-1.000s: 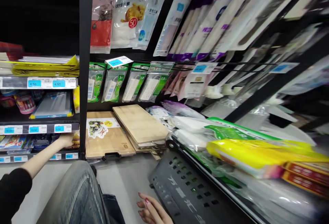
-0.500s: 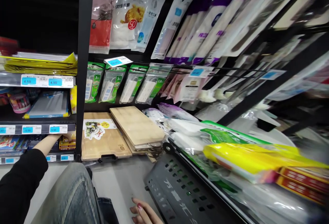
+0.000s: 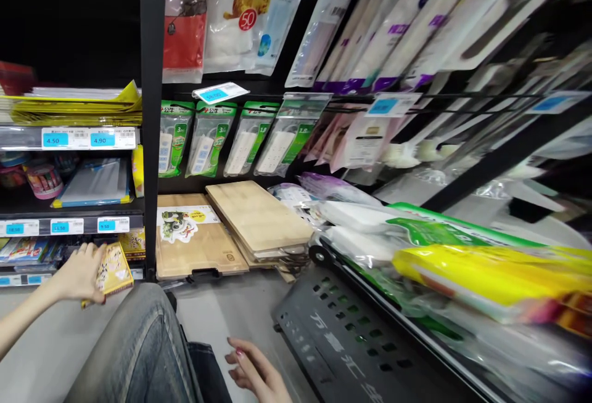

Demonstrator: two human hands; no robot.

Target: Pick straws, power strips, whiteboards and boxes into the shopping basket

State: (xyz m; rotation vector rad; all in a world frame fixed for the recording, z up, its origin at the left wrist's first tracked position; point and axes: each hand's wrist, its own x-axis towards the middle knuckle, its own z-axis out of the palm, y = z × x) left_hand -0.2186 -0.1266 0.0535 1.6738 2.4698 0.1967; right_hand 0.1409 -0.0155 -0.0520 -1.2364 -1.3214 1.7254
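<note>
My left hand is at the lower left, closed on a small yellow packet held just in front of the bottom shelf. More yellow packets sit on that shelf behind it. At the bottom centre, my right hand hangs with fingers loosely curled and nothing in it, beside a black perforated cart panel. My knee in blue jeans is between the two hands.
Wooden cutting boards lie stacked on the floor-level shelf. Bagged power strips and other packets hang above. A black upright post divides the shelves. The cart on the right holds yellow and green packs.
My left hand drew back from the bottom shelf and now holds a yellow packet clear of it. My right hand stayed low by the cart, and the view shifted a little.
</note>
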